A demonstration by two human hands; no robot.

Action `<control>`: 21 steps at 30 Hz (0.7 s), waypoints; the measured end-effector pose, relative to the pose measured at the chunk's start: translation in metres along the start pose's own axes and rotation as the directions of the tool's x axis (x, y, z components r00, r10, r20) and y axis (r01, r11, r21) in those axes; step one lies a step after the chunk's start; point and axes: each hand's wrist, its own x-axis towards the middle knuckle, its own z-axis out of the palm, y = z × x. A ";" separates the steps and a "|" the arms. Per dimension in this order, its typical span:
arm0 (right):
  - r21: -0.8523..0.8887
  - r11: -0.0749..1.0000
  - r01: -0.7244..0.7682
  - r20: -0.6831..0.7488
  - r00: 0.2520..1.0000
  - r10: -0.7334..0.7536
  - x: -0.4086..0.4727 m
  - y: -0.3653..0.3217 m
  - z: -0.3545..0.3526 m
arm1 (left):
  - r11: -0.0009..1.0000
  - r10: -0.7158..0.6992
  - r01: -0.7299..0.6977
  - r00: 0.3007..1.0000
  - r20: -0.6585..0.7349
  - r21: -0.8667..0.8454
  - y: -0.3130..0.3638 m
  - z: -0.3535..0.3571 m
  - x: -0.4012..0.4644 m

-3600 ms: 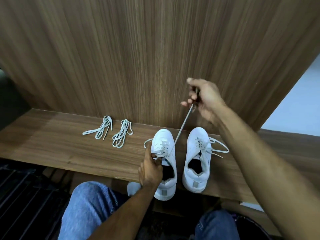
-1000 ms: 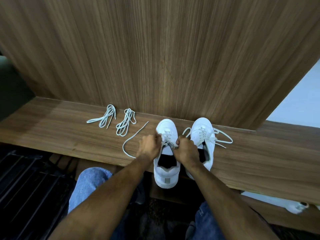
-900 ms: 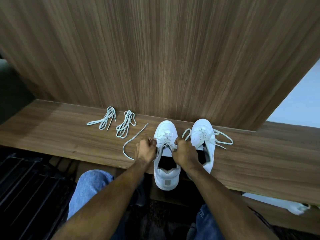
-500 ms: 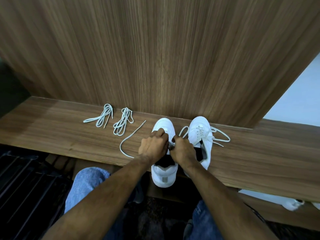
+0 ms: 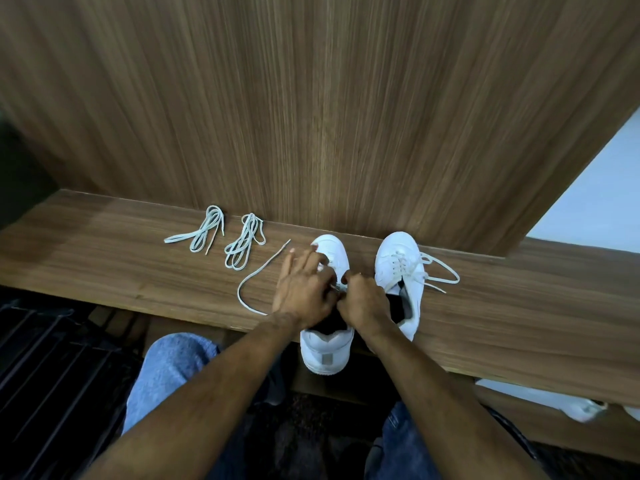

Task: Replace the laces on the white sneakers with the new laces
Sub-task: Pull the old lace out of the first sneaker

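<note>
Two white sneakers stand toes-to-wall on a wooden bench [image 5: 502, 317]. The left sneaker [image 5: 327, 351] hangs its heel over the front edge. My left hand [image 5: 304, 289] lies over its lacing area, fingers stretched toward the toe. My right hand [image 5: 363, 299] is curled at the sneaker's right side and pinches the old lace near the eyelets. The loose end of that old lace [image 5: 258, 275] curves out to the left on the bench. The right sneaker [image 5: 398, 268] keeps its lace, tied loosely. Two bundled new laces [image 5: 204, 230] [image 5: 244, 245] lie to the left.
A vertical wood panel [image 5: 311, 98] rises right behind the bench. Below the bench at right lie other white shoes [image 5: 568, 405]. My jeans-clad knees [image 5: 169, 368] are under the bench's front edge. A dark slatted rack [image 5: 52, 358] is at lower left.
Both hands stayed on the left sneaker's lacing. My left hand's fingers stretched forward over the toe side; the sneaker shifted slightly. The loose lace end still lies to the left.
</note>
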 end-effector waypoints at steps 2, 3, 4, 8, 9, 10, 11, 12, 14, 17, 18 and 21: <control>0.002 1.000 0.004 0.003 1.000 -0.004 0.000 0.000 0.000 | 0.993 0.047 -0.050 0.998 0.035 0.103 0.002 0.004 0.000; 0.001 1.000 0.005 0.003 1.000 -0.005 0.000 0.000 0.000 | 0.987 0.060 -0.062 0.998 0.018 0.148 0.002 0.006 0.000; -0.001 1.000 0.004 0.003 1.000 -0.004 0.000 0.000 0.000 | 0.978 0.084 -0.082 0.996 -0.001 0.190 0.002 0.006 0.001; -0.007 1.000 0.005 -0.009 1.000 -0.005 -0.002 0.001 -0.001 | 0.983 -0.131 0.157 0.962 -0.239 0.091 -0.002 -0.010 0.014; -0.010 1.000 0.006 -0.011 1.000 -0.006 -0.001 0.001 -0.001 | 0.947 -0.319 0.317 0.895 -0.310 -0.058 -0.004 -0.020 0.021; -0.013 1.000 0.006 -0.013 1.000 -0.006 -0.002 0.001 -0.001 | 0.872 -0.488 0.437 0.803 -0.341 -0.219 -0.008 -0.029 0.026; -0.013 1.000 0.007 -0.013 1.000 -0.008 -0.002 0.000 0.000 | 0.799 -0.596 0.493 0.724 -0.347 -0.344 -0.011 -0.037 0.030; -0.013 1.000 0.010 -0.013 1.000 -0.010 -0.002 0.000 0.000 | 0.766 -0.637 0.509 0.685 -0.354 -0.393 -0.015 -0.043 0.031; -0.010 1.000 0.013 -0.008 1.000 -0.013 -0.002 0.000 0.000 | 0.806 -0.587 0.485 0.733 -0.344 -0.340 -0.020 -0.043 0.029; -0.011 1.000 0.009 -0.006 1.000 -0.009 -0.003 0.001 -0.001 | 0.943 -0.321 0.278 0.905 -0.281 -0.182 -0.019 -0.026 0.012; -0.013 1.000 0.010 -0.005 1.000 -0.011 -0.003 0.001 -0.002 | 0.975 -0.206 0.178 0.950 -0.234 -0.134 -0.017 -0.017 0.006; -0.016 1.000 0.014 0.003 1.000 -0.014 -0.003 0.000 -0.003 | 1.000 0.026 -0.025 0.998 -0.065 0.011 -0.009 0.003 -0.003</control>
